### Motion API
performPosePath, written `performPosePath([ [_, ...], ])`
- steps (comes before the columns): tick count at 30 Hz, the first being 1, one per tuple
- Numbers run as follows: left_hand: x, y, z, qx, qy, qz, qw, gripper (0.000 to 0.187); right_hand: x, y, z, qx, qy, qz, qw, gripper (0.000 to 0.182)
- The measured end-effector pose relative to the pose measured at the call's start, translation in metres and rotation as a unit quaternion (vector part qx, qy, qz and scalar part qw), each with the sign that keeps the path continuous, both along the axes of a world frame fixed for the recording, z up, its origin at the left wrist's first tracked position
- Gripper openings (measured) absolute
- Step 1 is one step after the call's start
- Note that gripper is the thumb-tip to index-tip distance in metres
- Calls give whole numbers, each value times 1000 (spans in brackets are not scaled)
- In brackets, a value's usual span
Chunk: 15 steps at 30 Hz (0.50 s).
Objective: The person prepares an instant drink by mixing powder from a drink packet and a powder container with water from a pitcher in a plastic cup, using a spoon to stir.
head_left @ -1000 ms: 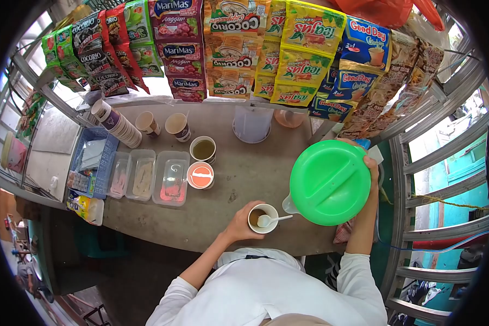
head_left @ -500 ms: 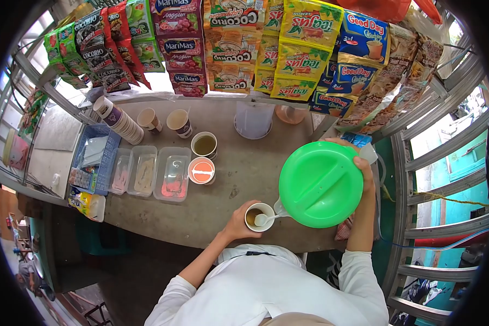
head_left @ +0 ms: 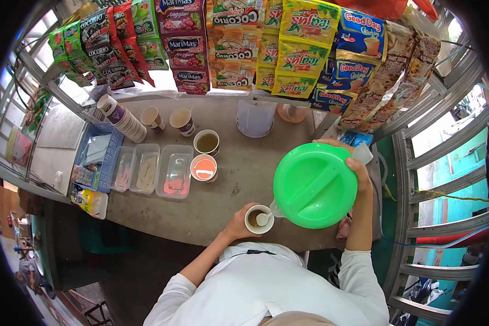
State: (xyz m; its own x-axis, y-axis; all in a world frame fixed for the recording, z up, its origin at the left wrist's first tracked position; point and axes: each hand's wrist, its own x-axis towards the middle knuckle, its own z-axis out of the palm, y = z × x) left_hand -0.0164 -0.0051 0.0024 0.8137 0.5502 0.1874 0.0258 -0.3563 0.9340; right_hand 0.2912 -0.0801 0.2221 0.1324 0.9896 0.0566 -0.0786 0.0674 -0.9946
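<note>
My left hand [head_left: 240, 223] is closed around a paper cup [head_left: 251, 226] at the table's front edge. Brown liquid shows inside, with a white spoon-shaped patch [head_left: 263, 219] on the side toward the pitcher. My right hand [head_left: 356, 163] grips a pitcher with a round green lid [head_left: 315, 185] from its far right side. The pale spout [head_left: 276, 210] points left, right at the cup's rim. The lid hides most of the pitcher's body. Farther back stand a cup of greenish-brown liquid [head_left: 206, 143] and a cup with an orange top [head_left: 204, 168].
Two more paper cups [head_left: 181, 120] [head_left: 152, 118] and a leaning cup stack [head_left: 122, 119] stand at the back left. Clear plastic tubs [head_left: 174, 157] sit beside a blue basket [head_left: 106, 176]. A whitish container [head_left: 254, 130] stands behind. Drink sachets [head_left: 304, 54] hang above; metal bars [head_left: 437, 191] flank the right.
The pitcher has shifted slightly left, its spout closer to the cup. The white shape that stretched between spout and cup now shows mostly inside the cup. My left hand stays nearly in place.
</note>
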Motion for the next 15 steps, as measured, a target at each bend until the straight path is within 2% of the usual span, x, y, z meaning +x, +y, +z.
performPosePath([
  [8, 2, 0, 1, 49, -15, 9, 999, 94, -3, 0, -1, -1, -3, 3, 1000, 76],
  [15, 0, 0, -4, 25, -11, 4, 1000, 94, -6, 1, 3, 0, -24, -2, 1000, 76],
])
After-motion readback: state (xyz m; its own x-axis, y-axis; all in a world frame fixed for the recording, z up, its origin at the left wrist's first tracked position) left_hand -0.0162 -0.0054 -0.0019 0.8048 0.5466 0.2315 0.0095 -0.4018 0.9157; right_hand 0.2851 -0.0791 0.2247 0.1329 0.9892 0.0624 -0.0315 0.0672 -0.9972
